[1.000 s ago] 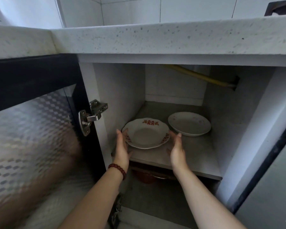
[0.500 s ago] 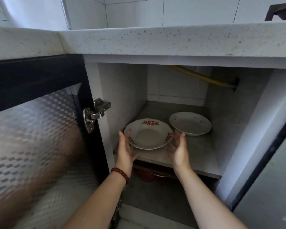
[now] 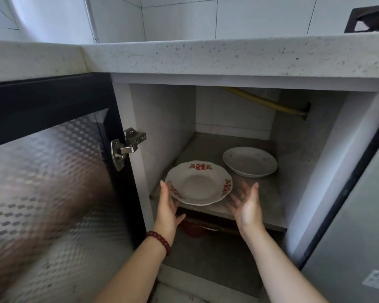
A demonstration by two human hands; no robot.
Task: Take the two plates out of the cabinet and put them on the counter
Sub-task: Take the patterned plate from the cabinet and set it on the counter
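Observation:
Two plates lie on the grey shelf (image 3: 263,200) inside the open cabinet. The nearer plate (image 3: 198,182), white with red patterns on its scalloped rim, sits at the shelf's front edge. A plainer white plate (image 3: 249,161) lies behind it to the right. My left hand (image 3: 167,206), palm inward and fingers spread, rests against the patterned plate's left rim with its thumb under the edge. My right hand (image 3: 246,206) is open and blurred, a short gap from that plate's right rim. The speckled counter (image 3: 228,55) runs above the cabinet.
The black-framed glass door (image 3: 53,171) stands open on the left, its metal hinge (image 3: 127,147) beside the opening. A yellow hose (image 3: 267,103) crosses the cabinet's upper back. A red object (image 3: 193,228) sits under the shelf. A dark stove part (image 3: 370,18) stands on the counter's far right.
My left hand has closed in on the patterned plate's left rim. My right hand has drawn back and turned palm up, away from the rim. The view has shifted slightly upward.

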